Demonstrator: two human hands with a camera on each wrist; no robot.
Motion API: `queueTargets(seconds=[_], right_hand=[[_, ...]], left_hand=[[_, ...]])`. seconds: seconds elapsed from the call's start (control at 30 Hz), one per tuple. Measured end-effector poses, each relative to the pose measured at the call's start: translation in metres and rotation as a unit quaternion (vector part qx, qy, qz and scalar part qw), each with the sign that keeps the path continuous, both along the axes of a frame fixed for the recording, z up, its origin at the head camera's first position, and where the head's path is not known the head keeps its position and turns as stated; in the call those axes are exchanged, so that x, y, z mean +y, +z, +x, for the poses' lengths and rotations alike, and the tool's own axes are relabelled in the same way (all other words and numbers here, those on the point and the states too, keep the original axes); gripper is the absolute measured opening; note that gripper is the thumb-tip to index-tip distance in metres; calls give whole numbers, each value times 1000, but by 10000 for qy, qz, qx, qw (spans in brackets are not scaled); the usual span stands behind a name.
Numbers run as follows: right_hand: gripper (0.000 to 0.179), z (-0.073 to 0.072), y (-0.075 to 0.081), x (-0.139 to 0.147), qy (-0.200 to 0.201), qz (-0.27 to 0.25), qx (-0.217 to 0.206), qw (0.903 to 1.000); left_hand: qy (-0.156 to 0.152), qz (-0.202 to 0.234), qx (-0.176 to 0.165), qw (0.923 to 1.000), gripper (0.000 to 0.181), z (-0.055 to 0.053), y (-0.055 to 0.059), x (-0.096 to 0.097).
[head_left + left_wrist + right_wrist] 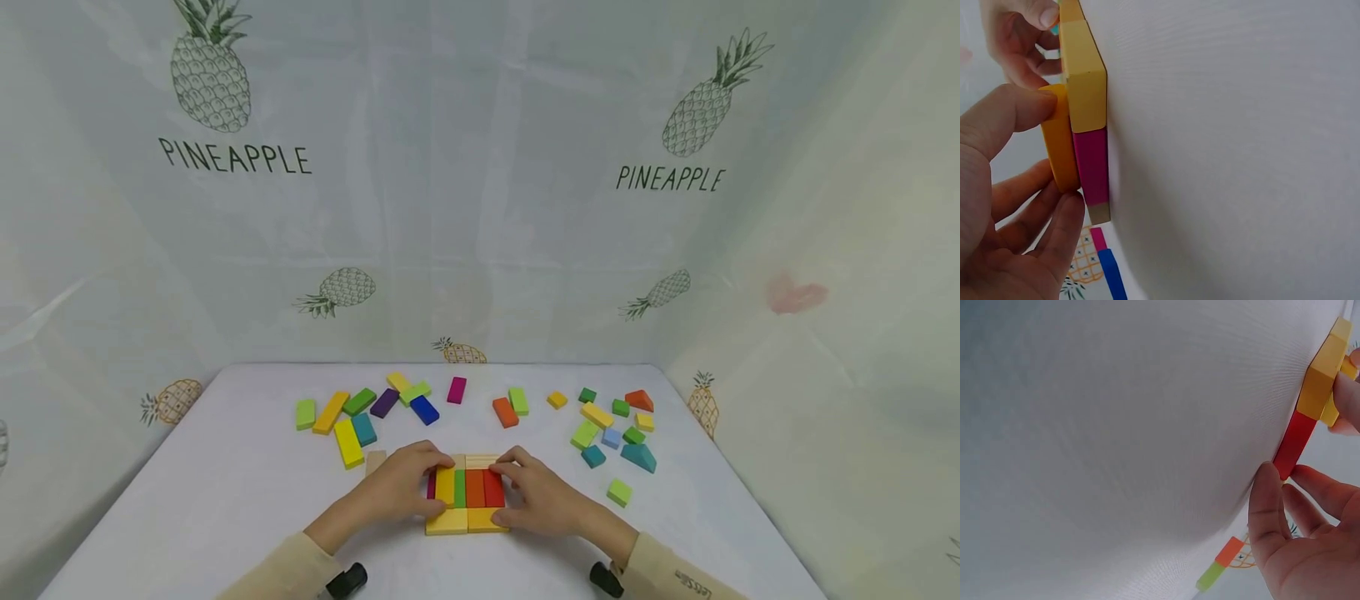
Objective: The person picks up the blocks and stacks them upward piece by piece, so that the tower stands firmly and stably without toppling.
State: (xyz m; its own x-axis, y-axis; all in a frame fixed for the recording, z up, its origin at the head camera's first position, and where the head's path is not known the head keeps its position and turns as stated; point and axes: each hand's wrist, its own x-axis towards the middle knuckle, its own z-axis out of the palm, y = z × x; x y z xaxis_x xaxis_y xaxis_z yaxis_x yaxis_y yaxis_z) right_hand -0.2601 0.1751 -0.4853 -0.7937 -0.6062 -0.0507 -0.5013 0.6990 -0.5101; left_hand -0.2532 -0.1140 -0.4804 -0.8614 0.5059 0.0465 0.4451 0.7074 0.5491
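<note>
My left hand (397,485) pinches a flat yellow-orange block (1060,140) between thumb and fingertips, on top of the flat block arrangement. A magenta block (1092,165) shows at that left side, under the held block. My right hand (546,498) spans the arrangement's right end. Its thumb touches a yellow block (1321,375) in the front row, and its fingers curve around the far end of a red block (1294,444). Between the hands, a green block (460,489) and an orange-red block (475,489) lie side by side. A pale yellow block (447,522) lies front left.
Natural wood blocks (482,460) border the arrangement's far side. Loose coloured blocks lie beyond it, including a blue one (424,409) at the left and a teal triangle (639,457) at the right. A pineapple-print curtain (480,208) hangs behind the white table (225,500).
</note>
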Motion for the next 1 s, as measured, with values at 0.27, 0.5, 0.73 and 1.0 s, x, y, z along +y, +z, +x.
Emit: queueTargets(seconds=[0.27, 0.5, 0.73, 1.0], right_hand=[[70, 0, 4, -1, -16, 37, 12, 10000], [70, -1, 5, -2, -32, 58, 18, 10000], [70, -1, 5, -1, 46, 66, 49, 10000], [68, 0, 5, -2, 100, 107, 44, 9999]], left_hand=[[144, -64, -192, 9997, 60, 0, 1, 2], [185, -204, -145, 9995, 61, -1, 3, 2], [91, -229, -75, 9997, 61, -2, -1, 1], [28, -247, -57, 9997, 60, -2, 1, 1]])
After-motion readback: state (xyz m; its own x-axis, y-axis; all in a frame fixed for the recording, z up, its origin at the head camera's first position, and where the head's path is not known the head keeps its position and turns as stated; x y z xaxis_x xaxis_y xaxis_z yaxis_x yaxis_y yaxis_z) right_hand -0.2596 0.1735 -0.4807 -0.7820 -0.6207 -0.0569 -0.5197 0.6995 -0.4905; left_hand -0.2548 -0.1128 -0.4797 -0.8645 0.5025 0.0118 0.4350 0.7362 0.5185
